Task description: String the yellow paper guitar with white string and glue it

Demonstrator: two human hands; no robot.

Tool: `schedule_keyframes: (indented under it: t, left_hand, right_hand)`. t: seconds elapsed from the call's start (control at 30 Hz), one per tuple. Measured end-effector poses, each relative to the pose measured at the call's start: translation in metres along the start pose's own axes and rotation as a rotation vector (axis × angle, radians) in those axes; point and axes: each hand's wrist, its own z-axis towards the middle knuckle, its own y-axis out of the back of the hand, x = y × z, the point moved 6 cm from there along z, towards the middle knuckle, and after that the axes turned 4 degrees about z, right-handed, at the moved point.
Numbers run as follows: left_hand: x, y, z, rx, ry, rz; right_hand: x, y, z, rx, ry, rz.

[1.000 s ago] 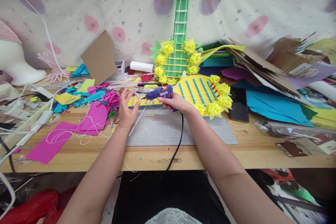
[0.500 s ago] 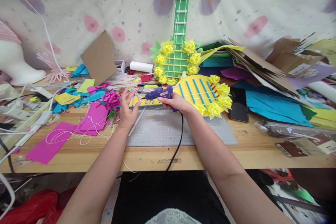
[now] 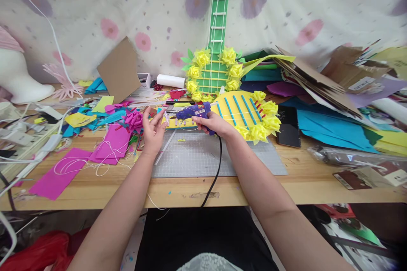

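A yellow paper guitar (image 3: 237, 100) with blue strips, white strings and yellow paper flowers (image 3: 269, 114) lies across the grey cutting mat (image 3: 190, 152). My right hand (image 3: 216, 125) is wrapped round a purple glue gun (image 3: 193, 111), its nozzle pointing left over the guitar's neck. At the neck's left end is my left hand (image 3: 153, 132), its fingers bent but apart. Close to those fingertips stand small pale purple pieces (image 3: 165, 116); whether the fingers touch them I cannot tell. White string runs loosely along the neck.
Behind stands a green paper guitar (image 3: 218, 42) with yellow flowers. Magenta sheets (image 3: 63, 173), paper scraps and a magenta flower (image 3: 133, 120) lie left. A phone (image 3: 289, 127), blue paper (image 3: 327, 129) and cardboard are on the right. The gun's black cord (image 3: 219, 169) hangs over the table edge.
My left hand has shifted slightly left and its thumb has drawn back from the neck. The glue gun in my right hand has barely moved.
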Motion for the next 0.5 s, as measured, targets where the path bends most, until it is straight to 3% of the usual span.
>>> schedule_keyframes:
  t: [0.5]
  left_hand:
    - [-0.0013,-0.0034,-0.0003,0.058,-0.037,0.074]
  right_hand:
    - [-0.0016,-0.0028,0.0007,0.014,-0.006,-0.002]
